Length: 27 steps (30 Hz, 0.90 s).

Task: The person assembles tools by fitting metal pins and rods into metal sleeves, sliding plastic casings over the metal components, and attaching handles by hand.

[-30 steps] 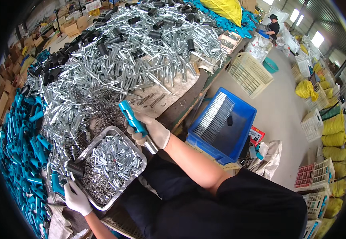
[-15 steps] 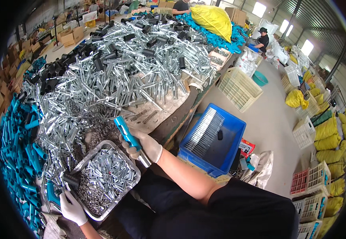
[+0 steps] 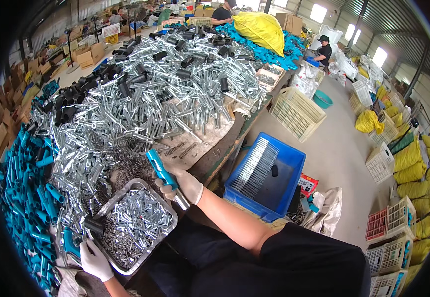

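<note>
Head view shows your two gloved hands at work over one metal tray point(image 3: 168, 232). Your right hand point(image 3: 182, 184) has its fingers clamped around one tool with a teal handle point(image 3: 158, 168), whose silver metal end sticks out below your palm, just above the tray's upper corner. Your left hand point(image 3: 95, 260) sits at the tray's lower left edge; its fingers curl toward one black sleeve point(image 3: 94, 225), but you cannot tell from here whether they grip it or only touch the tray rim. The tray holds many short silver tubes point(image 3: 143, 215) on its upper side and a darker mass of small parts lower down, too fine to make out. One blue crate point(image 3: 286, 171) stands on the floor to your right, holding a row of thin metal rods point(image 3: 255, 166) and one small dark piece. One cream basket point(image 3: 298, 113) stands beyond it. The heap of silver tubes point(image 3: 140, 109) on the bench cannot be counted, nor the teal grips point(image 3: 19, 188) piled at your left, which the picture's dark rim cuts off. Two other people stand far off, too small to tell what they handle.
</note>
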### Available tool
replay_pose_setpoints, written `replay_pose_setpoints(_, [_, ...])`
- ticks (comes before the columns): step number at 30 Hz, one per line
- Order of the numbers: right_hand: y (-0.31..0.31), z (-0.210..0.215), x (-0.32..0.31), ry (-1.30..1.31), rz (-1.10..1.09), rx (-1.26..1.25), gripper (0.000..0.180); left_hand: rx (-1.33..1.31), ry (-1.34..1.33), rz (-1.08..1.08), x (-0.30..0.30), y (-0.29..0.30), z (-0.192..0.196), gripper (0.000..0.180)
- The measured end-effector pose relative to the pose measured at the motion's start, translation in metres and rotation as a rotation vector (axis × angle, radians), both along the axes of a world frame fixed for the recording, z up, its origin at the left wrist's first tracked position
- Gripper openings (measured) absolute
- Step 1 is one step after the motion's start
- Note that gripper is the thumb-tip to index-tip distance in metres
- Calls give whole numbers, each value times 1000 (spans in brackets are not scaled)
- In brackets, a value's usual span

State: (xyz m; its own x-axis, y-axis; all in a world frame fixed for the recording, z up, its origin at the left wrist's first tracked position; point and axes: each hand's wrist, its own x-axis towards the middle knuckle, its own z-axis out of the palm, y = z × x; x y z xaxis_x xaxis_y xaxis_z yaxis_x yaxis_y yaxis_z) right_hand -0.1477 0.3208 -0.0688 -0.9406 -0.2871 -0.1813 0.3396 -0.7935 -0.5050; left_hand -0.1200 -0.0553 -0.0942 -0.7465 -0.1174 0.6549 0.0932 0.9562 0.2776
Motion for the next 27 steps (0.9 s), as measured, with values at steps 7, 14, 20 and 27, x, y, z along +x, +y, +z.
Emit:
replay_pose_setpoints(7, [3, -2, -1, 8, 22, -17, 38, -6, -11, 2, 0, 1, 3, 19])
replay_pose_setpoints(14, [1, -12, -2, 9, 14, -62, 37, -16, -19, 20, -2, -4, -3, 19])
replay_pose_setpoints(20, [5, -14, -4, 24, 54, -79, 37, -4, -19, 9, 0, 2, 2, 19])
replay_pose_setpoints(27, [2, -10, -1, 25, 17, -47, 38, -25, 25, 16, 0, -1, -1, 19])
